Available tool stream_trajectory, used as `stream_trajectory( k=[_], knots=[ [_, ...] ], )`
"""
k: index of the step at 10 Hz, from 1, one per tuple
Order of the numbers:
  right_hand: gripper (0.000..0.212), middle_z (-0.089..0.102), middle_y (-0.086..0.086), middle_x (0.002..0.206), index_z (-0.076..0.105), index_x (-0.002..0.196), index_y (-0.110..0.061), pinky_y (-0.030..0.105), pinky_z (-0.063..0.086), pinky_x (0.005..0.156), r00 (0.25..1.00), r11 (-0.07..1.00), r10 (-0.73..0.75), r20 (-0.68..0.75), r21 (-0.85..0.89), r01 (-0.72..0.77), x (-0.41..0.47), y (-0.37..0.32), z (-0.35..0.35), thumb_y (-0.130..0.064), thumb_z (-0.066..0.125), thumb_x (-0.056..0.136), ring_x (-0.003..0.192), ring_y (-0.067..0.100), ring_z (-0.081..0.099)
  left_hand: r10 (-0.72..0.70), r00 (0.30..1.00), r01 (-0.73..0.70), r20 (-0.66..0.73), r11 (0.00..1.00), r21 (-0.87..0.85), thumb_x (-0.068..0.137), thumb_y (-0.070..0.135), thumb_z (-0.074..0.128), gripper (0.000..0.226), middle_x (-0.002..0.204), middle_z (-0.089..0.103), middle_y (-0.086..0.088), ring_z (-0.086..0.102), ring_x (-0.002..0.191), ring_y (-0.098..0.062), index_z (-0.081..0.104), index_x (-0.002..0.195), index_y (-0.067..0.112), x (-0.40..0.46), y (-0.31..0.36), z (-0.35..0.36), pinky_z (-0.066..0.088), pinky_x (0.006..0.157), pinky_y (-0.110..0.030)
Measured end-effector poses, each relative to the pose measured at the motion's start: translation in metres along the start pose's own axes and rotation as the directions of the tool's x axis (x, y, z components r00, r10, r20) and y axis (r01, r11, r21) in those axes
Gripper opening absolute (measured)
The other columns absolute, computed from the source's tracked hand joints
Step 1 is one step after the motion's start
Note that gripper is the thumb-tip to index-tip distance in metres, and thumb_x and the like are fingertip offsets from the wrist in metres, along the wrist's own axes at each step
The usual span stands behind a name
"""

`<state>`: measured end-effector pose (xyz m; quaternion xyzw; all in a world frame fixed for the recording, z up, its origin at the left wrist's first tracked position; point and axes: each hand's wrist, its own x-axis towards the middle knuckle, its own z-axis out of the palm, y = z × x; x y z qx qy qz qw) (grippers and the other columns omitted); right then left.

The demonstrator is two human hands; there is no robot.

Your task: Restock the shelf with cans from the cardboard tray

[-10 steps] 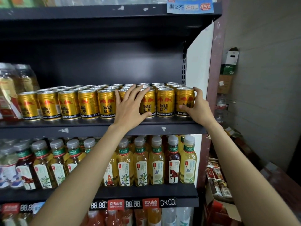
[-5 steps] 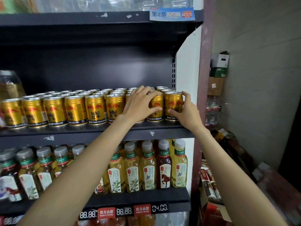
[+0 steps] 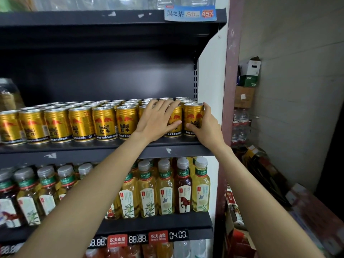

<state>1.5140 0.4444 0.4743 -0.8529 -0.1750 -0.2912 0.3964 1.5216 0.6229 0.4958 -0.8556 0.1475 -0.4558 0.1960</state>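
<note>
While both my hands are up at the dark shelf [image 3: 104,148], gold Red Bull cans [image 3: 104,121] fill it in packed rows, front row along the edge, labels out. My right hand [image 3: 206,125] grips the rightmost front can [image 3: 192,118], thumb across its label, fingers curled round its right side by the white end panel [image 3: 210,71]. My left hand [image 3: 158,120] lies flat, fingers straight and spread, pressing the next cans [image 3: 176,116] just left of it, holding nothing. Below, tea bottles [image 3: 165,189] stand in a row above digital price tags [image 3: 137,239]. Blue tag [image 3: 189,13] hangs on the upper shelf edge. Stacked cartons [image 3: 249,75] sit right, beside the wall.
</note>
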Motion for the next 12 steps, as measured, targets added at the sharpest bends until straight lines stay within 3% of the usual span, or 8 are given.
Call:
stream_trajectory(
  k=[2, 4, 5, 6, 7, 10, 11, 12],
  knots=[
    [0.085, 0.041, 0.012, 0.145, 0.009, 0.147, -0.012, 0.039, 0.039, 0.101, 0.999, 1.0, 0.001, 0.036, 0.001, -0.001, 0.001, 0.0, -0.003, -0.031, 0.065, 0.086, 0.128, 0.029, 0.045, -0.047, 0.999, 0.045, -0.005, 0.988, -0.147, 0.095, 0.056, 0.025, 0.066, 0.149, 0.037, -0.004, 0.033, 0.138, -0.019, 0.025, 0.147, 0.015, -0.004, 0.0, -0.004, 0.016, 0.115, -0.036],
    [0.09, 0.034, 0.015, 0.148, 0.005, 0.148, -0.009, 0.04, 0.034, 0.105, 0.999, 0.999, 0.039, 0.006, 0.035, -0.039, -0.004, 0.0, 0.001, -0.039, 0.063, 0.086, 0.135, 0.031, 0.034, -0.333, 0.942, 0.317, -0.037, 0.921, -0.227, 0.097, 0.05, 0.025, 0.059, 0.153, 0.03, 0.0, 0.021, 0.143, -0.016, 0.024, 0.147, 0.019, -0.036, -0.012, -0.006, 0.0, 0.116, -0.04],
    [0.08, 0.02, 0.019, 0.152, 0.013, 0.147, -0.008, 0.045, 0.026, 0.111, 0.99, 0.998, 0.027, -0.141, -0.045, -0.034, -0.014, -0.008, 0.007, -0.036, 0.059, 0.088, 0.141, 0.034, 0.017, -0.448, 0.894, 0.429, -0.029, 0.872, -0.236, 0.096, 0.048, 0.032, 0.058, 0.153, 0.028, -0.001, 0.018, 0.143, -0.019, 0.025, 0.146, 0.021, -0.053, -0.018, -0.011, 0.0, 0.116, -0.047],
    [0.067, 0.023, 0.019, 0.15, 0.027, 0.143, -0.011, 0.049, 0.03, 0.11, 0.961, 0.995, -0.05, -0.273, -0.097, 0.024, -0.026, -0.019, 0.015, -0.03, 0.06, 0.088, 0.139, 0.035, 0.021, -0.572, 0.82, 0.553, 0.014, 0.785, -0.279, 0.091, 0.046, 0.046, 0.061, 0.154, 0.024, -0.004, 0.013, 0.144, -0.025, 0.026, 0.145, 0.024, -0.07, -0.023, -0.018, 0.003, 0.114, -0.054],
    [0.072, 0.024, 0.022, 0.149, 0.021, 0.145, -0.008, 0.045, 0.036, 0.107, 0.98, 0.998, 0.029, -0.197, -0.041, -0.038, -0.034, -0.026, 0.024, -0.028, 0.06, 0.088, 0.134, 0.037, 0.033, -0.605, 0.792, 0.6, 0.085, 0.746, -0.288, 0.086, 0.051, 0.054, 0.073, 0.156, 0.017, -0.005, 0.005, 0.145, -0.025, 0.022, 0.146, 0.025, -0.085, -0.032, -0.017, 0.006, 0.113, -0.058],
    [0.086, 0.017, 0.015, 0.154, 0.007, 0.149, -0.007, 0.044, 0.031, 0.108, 0.997, 0.981, 0.082, 0.001, -0.174, -0.081, -0.041, -0.035, 0.016, -0.038, 0.059, 0.088, 0.136, 0.035, 0.031, -0.516, 0.849, 0.525, 0.109, 0.803, -0.281, 0.083, 0.041, 0.065, 0.078, 0.155, 0.023, 0.001, 0.009, 0.145, -0.02, 0.022, 0.147, 0.029, -0.095, -0.05, -0.015, 0.014, 0.114, -0.053],
    [0.07, 0.028, 0.015, 0.15, 0.024, 0.145, -0.009, 0.045, 0.023, 0.113, 0.996, 0.973, -0.006, -0.088, -0.232, -0.015, -0.051, -0.048, 0.012, -0.035, 0.057, 0.089, 0.137, 0.035, 0.026, -0.527, 0.848, 0.499, 0.054, 0.76, -0.415, 0.088, 0.036, 0.06, 0.066, 0.156, 0.021, 0.001, 0.011, 0.145, -0.02, 0.028, 0.145, 0.026, -0.099, -0.051, -0.025, 0.016, 0.116, -0.048],
    [0.044, 0.052, 0.01, 0.132, 0.049, 0.129, -0.011, 0.044, 0.033, 0.106, 0.903, 0.971, -0.207, -0.375, -0.195, 0.142, -0.066, -0.068, 0.014, -0.026, 0.057, 0.089, 0.123, 0.029, 0.042, -0.664, 0.746, 0.443, -0.055, 0.556, -0.703, 0.091, 0.027, 0.056, 0.045, 0.146, 0.04, 0.003, 0.029, 0.138, -0.019, 0.046, 0.135, 0.023, -0.112, -0.053, -0.039, 0.027, 0.111, -0.038]
  ],
)
